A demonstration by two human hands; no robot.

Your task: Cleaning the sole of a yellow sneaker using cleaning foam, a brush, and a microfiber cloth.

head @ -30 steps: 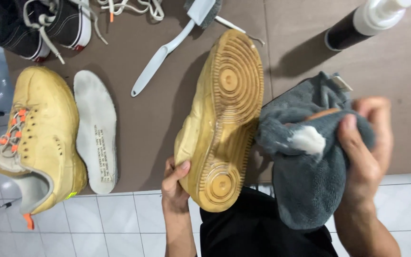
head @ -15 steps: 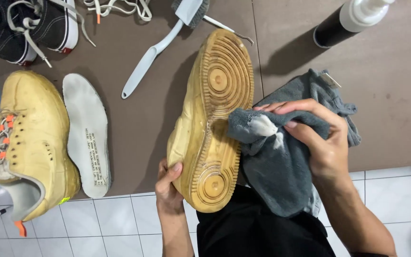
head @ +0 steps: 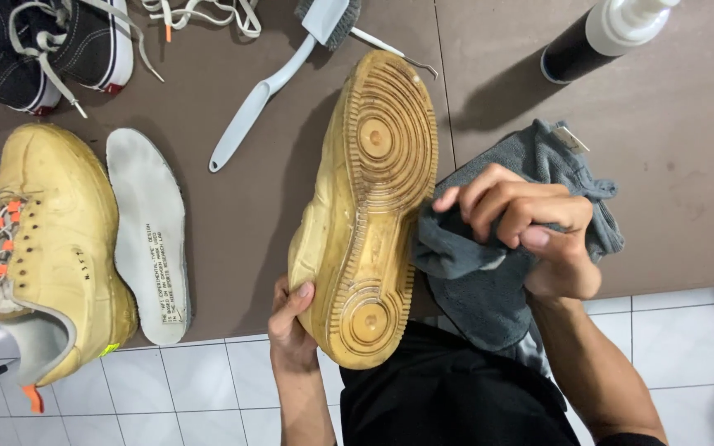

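1. Holding the yellow shoe point(head: 369, 215) by its heel, my left hand point(head: 291, 326) has the fingers curled around it; the sole faces up, over the edge of the brown table point(head: 687, 165).
2. My right hand point(head: 530, 227) has the fingers closed on the grey cloth point(head: 477, 277), touching the side of the shoe.
3. I see a second yellow shoe point(head: 47, 256) and a white insole point(head: 149, 231) well apart on the left.

A second yellow sneaker point(head: 43, 248) with orange laces lies at the left edge of the brown table point(head: 671, 165), a grey insole point(head: 149, 235) just beside it. A black sneaker point(head: 39, 45) sits at the far left corner. A pale brush point(head: 278, 83) and a bottle point(head: 609, 33) lie farther back.
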